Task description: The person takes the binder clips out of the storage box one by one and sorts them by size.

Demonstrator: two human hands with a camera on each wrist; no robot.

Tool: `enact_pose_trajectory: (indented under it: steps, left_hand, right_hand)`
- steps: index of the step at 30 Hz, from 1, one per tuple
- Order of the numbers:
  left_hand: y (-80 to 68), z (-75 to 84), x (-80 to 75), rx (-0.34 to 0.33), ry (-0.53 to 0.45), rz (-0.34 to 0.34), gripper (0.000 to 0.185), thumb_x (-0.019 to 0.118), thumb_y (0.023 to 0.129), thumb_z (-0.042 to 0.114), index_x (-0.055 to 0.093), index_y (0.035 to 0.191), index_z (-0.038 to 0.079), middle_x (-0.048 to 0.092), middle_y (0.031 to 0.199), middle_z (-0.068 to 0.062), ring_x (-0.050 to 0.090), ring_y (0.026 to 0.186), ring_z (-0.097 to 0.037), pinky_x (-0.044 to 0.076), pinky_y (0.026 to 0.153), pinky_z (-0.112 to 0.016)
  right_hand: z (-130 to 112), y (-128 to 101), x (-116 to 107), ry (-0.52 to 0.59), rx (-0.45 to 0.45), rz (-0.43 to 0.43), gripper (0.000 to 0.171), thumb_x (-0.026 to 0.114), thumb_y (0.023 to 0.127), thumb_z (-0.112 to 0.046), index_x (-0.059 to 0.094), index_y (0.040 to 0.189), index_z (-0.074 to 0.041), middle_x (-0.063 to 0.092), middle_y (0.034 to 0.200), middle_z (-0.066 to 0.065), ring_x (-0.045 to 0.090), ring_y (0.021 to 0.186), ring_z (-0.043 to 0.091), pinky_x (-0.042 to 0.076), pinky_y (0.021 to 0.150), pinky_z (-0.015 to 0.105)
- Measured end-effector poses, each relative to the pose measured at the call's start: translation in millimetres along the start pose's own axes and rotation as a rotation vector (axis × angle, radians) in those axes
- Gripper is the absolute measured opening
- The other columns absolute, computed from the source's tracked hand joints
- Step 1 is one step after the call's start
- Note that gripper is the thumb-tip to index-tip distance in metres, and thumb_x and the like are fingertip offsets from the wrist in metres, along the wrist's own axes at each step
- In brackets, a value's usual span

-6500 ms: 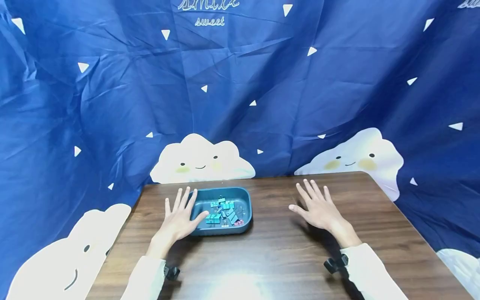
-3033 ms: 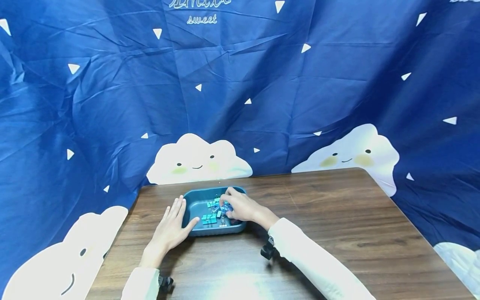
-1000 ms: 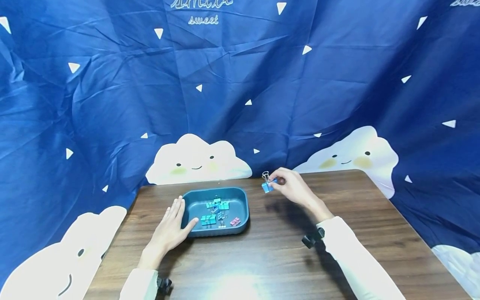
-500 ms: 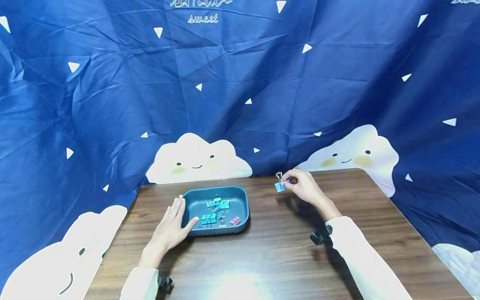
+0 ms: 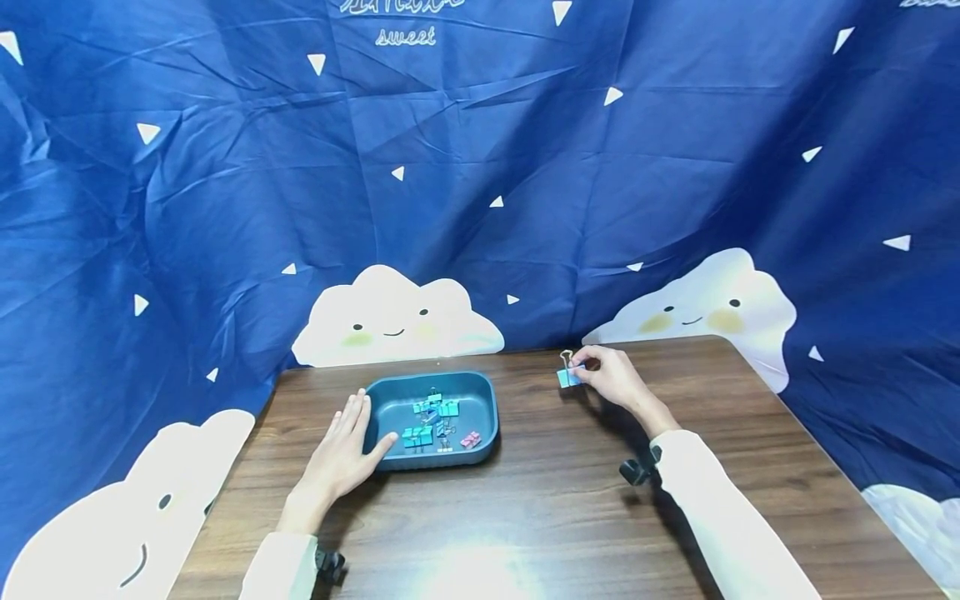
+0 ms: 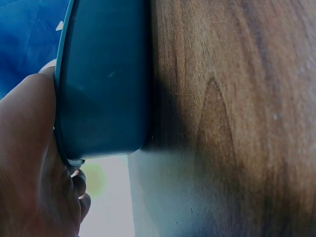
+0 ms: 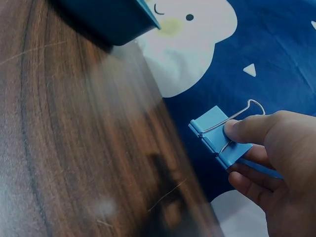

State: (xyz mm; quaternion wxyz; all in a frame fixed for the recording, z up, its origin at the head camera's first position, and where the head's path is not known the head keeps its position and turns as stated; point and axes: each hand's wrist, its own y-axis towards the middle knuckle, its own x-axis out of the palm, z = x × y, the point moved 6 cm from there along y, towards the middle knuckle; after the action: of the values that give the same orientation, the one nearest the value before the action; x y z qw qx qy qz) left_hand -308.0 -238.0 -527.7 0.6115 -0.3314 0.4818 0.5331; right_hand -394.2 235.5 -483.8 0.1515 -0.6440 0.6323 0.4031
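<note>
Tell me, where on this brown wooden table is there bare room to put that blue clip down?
Bare wood spreads right of the teal plastic tray, beneath the right hand pinching the blue binder clip, and along the near edge of the wooden table. The tray is crowded with clips; the left hand rests against it.

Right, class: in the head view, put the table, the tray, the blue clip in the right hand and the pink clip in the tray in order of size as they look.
1. Table
2. Tray
3. Blue clip, pinched by the right hand
4. Pink clip

The two clips look nearly alike, so their order is unsure.
</note>
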Motion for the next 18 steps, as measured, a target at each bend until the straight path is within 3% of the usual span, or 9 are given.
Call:
enact_pose_trajectory:
  steps: [10, 18]
  left_hand:
    - [0.4, 0.6, 0.5, 0.009, 0.004, 0.005, 0.102, 0.044, 0.104, 0.073, 0.019, 0.169, -0.003, 0.014, 0.179, -0.019, 0.014, 0.167, -0.039, 0.017, 0.136, -0.057]
    - [0.3, 0.4, 0.4, 0.008, -0.002, 0.007, 0.102, 0.045, 0.104, 0.072, 0.019, 0.168, -0.003, 0.014, 0.179, -0.019, 0.013, 0.167, -0.038, 0.016, 0.136, -0.056]
  right_hand:
    - [17, -4, 14, 0.043, 0.044, -0.032, 0.006, 0.082, 0.091, -0.011, 0.077, 0.093, -0.01, 0.077, 0.091, 0.006, 0.067, 0.078, 0.011, 0.051, 0.076, 0.025]
    - [29, -7, 27, 0.095, 0.118, -0.086, 0.005, 0.08, 0.094, -0.01, 0.076, 0.093, -0.008, 0.073, 0.084, 0.008, 0.06, 0.06, 0.013, 0.049, 0.057, 0.024]
